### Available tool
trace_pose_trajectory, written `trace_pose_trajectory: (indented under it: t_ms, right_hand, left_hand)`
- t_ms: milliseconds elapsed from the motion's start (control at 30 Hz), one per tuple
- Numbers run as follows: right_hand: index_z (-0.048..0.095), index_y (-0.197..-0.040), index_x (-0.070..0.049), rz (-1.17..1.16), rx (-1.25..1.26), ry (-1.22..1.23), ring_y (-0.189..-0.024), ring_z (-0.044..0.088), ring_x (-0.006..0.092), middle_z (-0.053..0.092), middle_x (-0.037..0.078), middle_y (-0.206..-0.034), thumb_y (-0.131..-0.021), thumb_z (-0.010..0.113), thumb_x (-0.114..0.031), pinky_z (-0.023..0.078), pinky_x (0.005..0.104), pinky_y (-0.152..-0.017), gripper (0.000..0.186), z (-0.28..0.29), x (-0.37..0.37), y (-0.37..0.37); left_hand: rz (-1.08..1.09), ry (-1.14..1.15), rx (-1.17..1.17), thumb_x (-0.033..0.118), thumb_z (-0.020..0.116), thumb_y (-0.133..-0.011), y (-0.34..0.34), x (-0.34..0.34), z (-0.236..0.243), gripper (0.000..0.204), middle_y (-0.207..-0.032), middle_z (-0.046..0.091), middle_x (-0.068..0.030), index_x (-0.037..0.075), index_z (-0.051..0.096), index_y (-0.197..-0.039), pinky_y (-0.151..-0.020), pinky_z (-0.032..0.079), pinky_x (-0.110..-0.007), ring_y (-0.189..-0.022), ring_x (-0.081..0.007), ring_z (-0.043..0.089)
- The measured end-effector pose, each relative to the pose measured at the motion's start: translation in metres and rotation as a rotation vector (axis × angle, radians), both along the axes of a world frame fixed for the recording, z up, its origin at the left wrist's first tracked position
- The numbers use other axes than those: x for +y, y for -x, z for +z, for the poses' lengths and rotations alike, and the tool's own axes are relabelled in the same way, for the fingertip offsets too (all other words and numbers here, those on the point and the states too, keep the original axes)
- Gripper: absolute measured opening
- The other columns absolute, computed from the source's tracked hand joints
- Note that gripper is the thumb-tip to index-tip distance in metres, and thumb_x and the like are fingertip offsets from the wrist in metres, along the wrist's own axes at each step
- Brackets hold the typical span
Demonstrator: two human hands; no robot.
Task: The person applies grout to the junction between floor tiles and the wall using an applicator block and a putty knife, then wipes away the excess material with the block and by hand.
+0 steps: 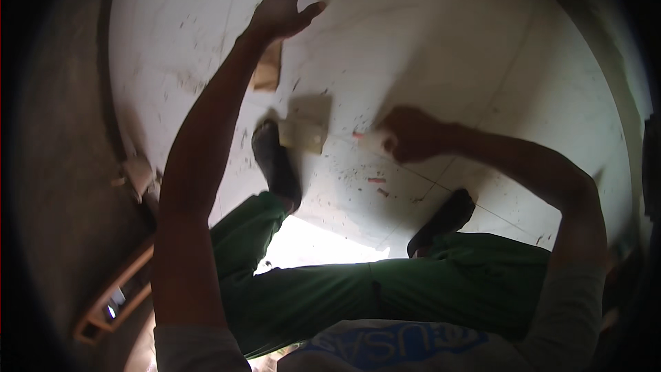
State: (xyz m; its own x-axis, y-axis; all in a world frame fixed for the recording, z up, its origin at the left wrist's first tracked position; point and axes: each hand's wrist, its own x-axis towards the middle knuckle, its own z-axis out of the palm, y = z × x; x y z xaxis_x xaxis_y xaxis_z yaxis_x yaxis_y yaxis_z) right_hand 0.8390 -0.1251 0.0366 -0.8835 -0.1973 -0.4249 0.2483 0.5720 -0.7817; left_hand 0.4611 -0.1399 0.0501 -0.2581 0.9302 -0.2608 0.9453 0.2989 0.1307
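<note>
My left hand (286, 7) is stretched out over the pale tiled floor (441, 48), fingers apart and nothing in them. Just below its wrist, partly behind my forearm, lies a flat brown piece (268, 72) like cardboard or wood. Closer to my body, my right hand (413, 136) is closed, its fingers curled. A whitish, blurred shape with a red tip shows at its left side; motion blur hides what it is. Between the hands, a pale yellowish square block (303, 136) rests beside my left foot (273, 155).
Small red scraps (376, 180) and dark crumbs are scattered on the floor. My right foot (444, 220) is at the near right. A wooden frame (113, 296) stands at the lower left, with a small pale object (138, 173) by the floor's left edge.
</note>
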Motion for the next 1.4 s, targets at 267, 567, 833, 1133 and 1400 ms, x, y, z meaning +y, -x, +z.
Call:
trace_pose_trajectory:
  t_ms: [267, 567, 833, 1133, 1400]
  right_hand:
    - [0.075, -0.109, 0.003, -0.139, 0.166, -0.039, -0.094, 0.072, 0.0427, 0.073, 0.027, -0.091, -0.089, 0.071, -0.022, 0.056, 0.0553, -0.095, 0.032, -0.024, 0.052, 0.084]
    - [0.074, -0.112, 0.003, -0.167, 0.294, 0.131, -0.092, 0.078, 0.0363, 0.077, 0.025, -0.097, -0.088, 0.068, -0.017, 0.061, 0.0465, -0.087, 0.032, -0.009, 0.011, 0.009]
    - [0.075, -0.103, 0.004, -0.297, 0.100, 0.123, -0.081, 0.077, 0.0398, 0.076, 0.024, -0.087, -0.084, 0.064, -0.014, 0.063, 0.0501, -0.078, 0.028, 0.015, 0.085, -0.037]
    - [0.071, -0.098, 0.008, -0.284, 0.015, 0.353, -0.083, 0.073, 0.0364, 0.073, 0.024, -0.085, -0.088, 0.074, -0.024, 0.057, 0.0506, -0.083, 0.034, 0.030, 0.027, -0.117]
    - [0.069, -0.114, 0.005, -0.985, -0.093, 0.089, -0.091, 0.072, 0.0238, 0.074, 0.016, -0.099, -0.097, 0.070, -0.028, 0.057, 0.0411, -0.081, 0.037, 0.055, 0.181, -0.140]
  left_hand:
    - [0.322, -0.322, 0.063, 0.070, 0.078, -0.086, 0.022, -0.191, -0.047, 0.095, -0.157, 0.055, -0.0245, 0.010, 0.052, -0.156, -0.116, 0.042, -0.068, -0.146, -0.0515, 0.048]
    - [0.816, -0.190, 0.065, 0.052, 0.084, -0.089, -0.059, -0.236, -0.018, 0.093, -0.148, 0.052, -0.0307, 0.002, 0.046, -0.157, -0.117, 0.046, -0.056, -0.138, -0.0470, 0.053]
    - [0.750, -0.014, 0.117, 0.019, 0.082, -0.082, -0.054, -0.331, 0.037, 0.059, -0.125, 0.074, -0.0257, 0.001, 0.064, -0.136, -0.107, 0.058, -0.044, -0.121, -0.0386, 0.072]
    - [0.484, 0.701, 0.102, 0.017, 0.077, -0.082, -0.052, -0.379, 0.204, 0.033, -0.110, 0.080, -0.0198, 0.005, 0.079, -0.113, -0.097, 0.061, -0.042, -0.109, -0.0368, 0.077]
    - [0.552, 0.043, 0.024, 0.044, 0.076, -0.098, -0.151, -0.301, 0.090, 0.038, -0.115, 0.078, -0.0165, 0.007, 0.081, -0.105, -0.097, 0.058, -0.047, -0.111, -0.0364, 0.073]
